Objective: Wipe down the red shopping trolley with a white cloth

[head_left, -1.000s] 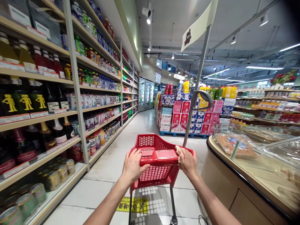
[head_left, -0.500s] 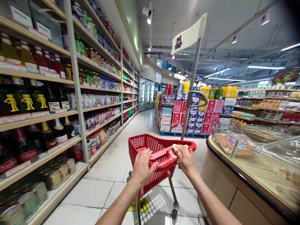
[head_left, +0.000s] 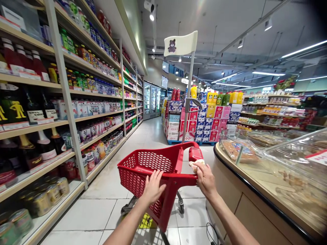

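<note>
A small red shopping cart with a perforated basket stands on the tiled floor in front of me. My left hand lies at the basket's near side by the rim, its fingers outstretched and holding nothing. In my right hand is a crumpled white cloth, at the right end of the cart's red handle. The fingers are closed around the cloth. A grey pole rises from the cart, bearing a cream flag with a bear on it.
Drink shelves line the left side. To the right curves a counter with packed food under clear covers. Stacked drink cartons stand ahead, glass-door fridges farther back. A cable lies at the counter's foot.
The cart has turned, so its basket now shows more side-on and extends farther left. My right hand with the cloth stays at the handle end, slightly lower. The view has shifted right.
</note>
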{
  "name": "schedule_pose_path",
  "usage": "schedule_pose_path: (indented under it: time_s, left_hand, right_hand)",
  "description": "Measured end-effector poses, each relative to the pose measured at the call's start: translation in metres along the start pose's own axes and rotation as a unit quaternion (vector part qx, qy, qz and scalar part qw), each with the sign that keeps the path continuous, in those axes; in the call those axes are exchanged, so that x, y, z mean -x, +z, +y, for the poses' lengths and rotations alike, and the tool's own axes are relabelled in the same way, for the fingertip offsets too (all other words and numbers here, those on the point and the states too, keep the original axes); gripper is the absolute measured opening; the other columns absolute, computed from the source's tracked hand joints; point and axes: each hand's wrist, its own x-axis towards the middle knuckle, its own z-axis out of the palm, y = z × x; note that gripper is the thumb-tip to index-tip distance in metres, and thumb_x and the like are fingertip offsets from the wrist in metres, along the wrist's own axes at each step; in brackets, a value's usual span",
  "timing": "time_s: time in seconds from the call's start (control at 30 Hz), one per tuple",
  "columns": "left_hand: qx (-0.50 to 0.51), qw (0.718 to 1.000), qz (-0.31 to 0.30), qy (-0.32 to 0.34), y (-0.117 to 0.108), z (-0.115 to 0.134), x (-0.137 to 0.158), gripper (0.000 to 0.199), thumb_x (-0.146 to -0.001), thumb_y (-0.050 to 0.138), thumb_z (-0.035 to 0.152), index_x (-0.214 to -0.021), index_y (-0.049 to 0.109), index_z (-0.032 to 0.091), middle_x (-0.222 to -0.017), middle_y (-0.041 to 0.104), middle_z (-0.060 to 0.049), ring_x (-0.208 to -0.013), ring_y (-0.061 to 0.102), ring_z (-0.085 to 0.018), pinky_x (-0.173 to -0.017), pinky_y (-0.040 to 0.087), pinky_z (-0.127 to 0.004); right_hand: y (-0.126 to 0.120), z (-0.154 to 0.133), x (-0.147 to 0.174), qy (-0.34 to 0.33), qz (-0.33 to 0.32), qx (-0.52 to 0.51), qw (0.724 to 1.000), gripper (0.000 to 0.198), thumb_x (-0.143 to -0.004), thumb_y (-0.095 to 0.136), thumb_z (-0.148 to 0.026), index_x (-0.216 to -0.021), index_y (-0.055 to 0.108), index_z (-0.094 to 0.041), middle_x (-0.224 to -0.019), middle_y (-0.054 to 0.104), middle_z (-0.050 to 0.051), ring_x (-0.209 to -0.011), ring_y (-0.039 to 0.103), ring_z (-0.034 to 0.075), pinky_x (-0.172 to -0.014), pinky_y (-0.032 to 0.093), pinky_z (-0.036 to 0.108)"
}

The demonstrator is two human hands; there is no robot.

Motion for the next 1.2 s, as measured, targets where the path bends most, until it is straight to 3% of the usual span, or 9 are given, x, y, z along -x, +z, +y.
schedule_pose_path:
  time_s: [0.13, 0.2, 0.4, 0.63, 0.83, 0.9, 1.03, 1.1, 1.2]
  left_hand:
    - [-0.016, 1.000, -0.001, 0.012, 0.014, 0.008, -0.007, 0.067, -0.070, 0.044, 0.027, -0.133, 0.025, 0.018, -0.142, 0.023, -0.008, -0.131, 0.014, -0.024, -0.103, 0.017, -0.050]
    - [-0.015, 1.000, -0.008, 0.019, 0.016, 0.010, -0.009, 0.063, -0.069, 0.043, 0.025, -0.131, 0.029, 0.020, -0.139, 0.029, -0.008, -0.130, 0.018, -0.023, -0.102, 0.017, -0.052]
    - [-0.049, 0.998, -0.003, -0.039, 0.018, -0.018, -0.001, 0.064, -0.064, 0.044, 0.016, -0.127, 0.036, 0.020, -0.136, 0.035, -0.010, -0.129, 0.020, -0.025, -0.100, 0.010, -0.058]
    - [-0.072, 0.996, -0.015, -0.040, 0.027, -0.011, 0.007, 0.067, -0.065, 0.042, 0.019, -0.131, 0.030, 0.018, -0.141, 0.025, -0.009, -0.131, 0.012, -0.026, -0.100, 0.009, -0.060]
    - [-0.077, 0.995, -0.051, -0.047, 0.029, -0.016, 0.007, 0.070, -0.065, 0.040, 0.024, -0.134, 0.024, 0.018, -0.143, 0.019, -0.005, -0.133, 0.003, -0.024, -0.102, 0.001, -0.057]
    - [-0.073, 0.995, -0.052, -0.048, 0.031, -0.016, 0.006, 0.070, -0.066, 0.039, 0.026, -0.134, 0.023, 0.018, -0.144, 0.016, -0.004, -0.133, 0.002, -0.023, -0.102, -0.001, -0.057]
    - [-0.081, 0.994, -0.052, -0.046, 0.033, -0.018, 0.007, 0.070, -0.066, 0.039, 0.025, -0.134, 0.022, 0.019, -0.144, 0.016, -0.004, -0.133, 0.003, -0.024, -0.102, 0.002, -0.057]
    - [-0.090, 0.995, -0.040, -0.036, 0.035, -0.021, 0.009, 0.070, -0.066, 0.038, 0.022, -0.134, 0.023, 0.020, -0.144, 0.018, -0.003, -0.133, 0.004, -0.023, -0.102, 0.003, -0.056]
    - [-0.094, 0.995, -0.016, -0.020, 0.040, -0.025, 0.012, 0.070, -0.065, 0.038, 0.019, -0.134, 0.023, 0.020, -0.143, 0.019, -0.002, -0.132, 0.006, -0.022, -0.103, 0.000, -0.054]
  right_hand:
    - [0.020, -0.033, 0.012, -0.127, -0.050, 0.075, 0.988, 0.027, -0.084, 0.035, -0.023, -0.095, 0.060, -0.024, -0.094, 0.064, 0.004, -0.094, 0.054, 0.018, -0.097, 0.026, 0.038]
    - [0.024, -0.034, 0.013, -0.154, -0.065, 0.114, 0.979, 0.026, -0.085, 0.037, -0.023, -0.099, 0.058, -0.025, -0.093, 0.064, 0.004, -0.095, 0.053, 0.019, -0.096, 0.026, 0.037]
    - [0.012, 0.026, 0.000, -0.069, -0.002, 0.194, 0.979, 0.030, -0.087, 0.035, -0.029, -0.105, 0.057, -0.019, -0.096, 0.064, 0.007, -0.087, 0.056, 0.019, -0.094, 0.025, 0.041]
    - [0.040, -0.005, 0.016, -0.172, -0.067, 0.169, 0.968, 0.027, -0.086, 0.038, -0.027, -0.106, 0.057, -0.024, -0.101, 0.063, 0.004, -0.095, 0.054, 0.019, -0.099, 0.020, 0.041]
    - [0.016, 0.033, 0.010, -0.075, 0.055, 0.232, 0.968, 0.033, -0.087, 0.034, -0.031, -0.103, 0.060, -0.019, -0.100, 0.064, 0.008, -0.095, 0.054, 0.021, -0.099, 0.016, 0.046]
    - [0.029, 0.019, 0.017, -0.081, 0.043, 0.235, 0.968, 0.032, -0.087, 0.034, -0.027, -0.103, 0.060, -0.018, -0.101, 0.063, 0.009, -0.099, 0.052, 0.022, -0.099, 0.017, 0.045]
    - [0.057, -0.019, 0.031, -0.164, -0.031, 0.179, 0.970, 0.028, -0.085, 0.038, -0.024, -0.104, 0.059, -0.024, -0.102, 0.063, 0.004, -0.101, 0.051, 0.019, -0.102, 0.013, 0.041]
    - [0.049, -0.015, 0.030, -0.160, -0.032, 0.175, 0.971, 0.028, -0.086, 0.038, -0.026, -0.105, 0.058, -0.025, -0.101, 0.064, 0.003, -0.098, 0.053, 0.018, -0.102, 0.011, 0.042]
    - [0.020, 0.011, 0.020, -0.098, 0.016, 0.213, 0.972, 0.029, -0.087, 0.036, -0.028, -0.103, 0.060, -0.021, -0.098, 0.065, 0.006, -0.094, 0.055, 0.019, -0.101, 0.011, 0.046]
